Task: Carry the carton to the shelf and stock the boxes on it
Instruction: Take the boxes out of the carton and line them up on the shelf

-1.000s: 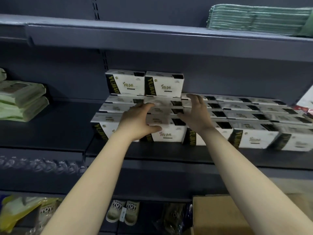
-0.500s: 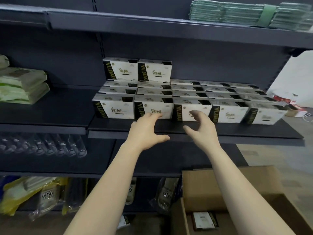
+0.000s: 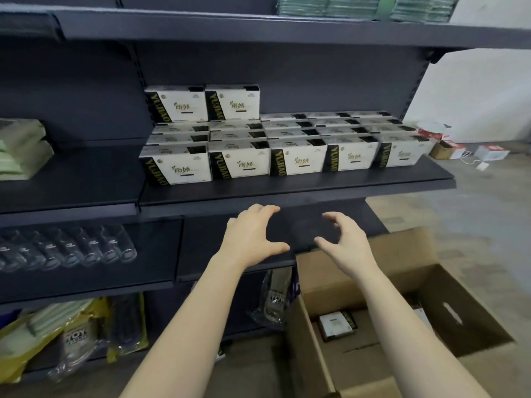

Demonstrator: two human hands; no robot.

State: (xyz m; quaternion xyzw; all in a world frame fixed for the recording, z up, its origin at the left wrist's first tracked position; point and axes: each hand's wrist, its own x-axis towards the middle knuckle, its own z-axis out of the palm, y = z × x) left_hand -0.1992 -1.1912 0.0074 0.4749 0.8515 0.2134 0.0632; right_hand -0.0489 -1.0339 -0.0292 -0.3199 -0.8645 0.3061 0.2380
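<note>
The dark metal shelf carries white boxes in rows running back from its front edge, with two more stacked on top at the far left. Below it, the left hand and right hand hang in the air holding nothing, fingers loosely curved and thumbs spread wide. The open carton sits on the grey concrete floor at the near right, with a loose box lying inside. A white wall stands at the far right.

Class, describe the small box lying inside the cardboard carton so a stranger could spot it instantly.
Find the dark shelf unit stocked with white boxes. On the floor at lower right sits an open brown carton. The box lies flat on its bottom, while its look-alikes stand in rows above.
</note>
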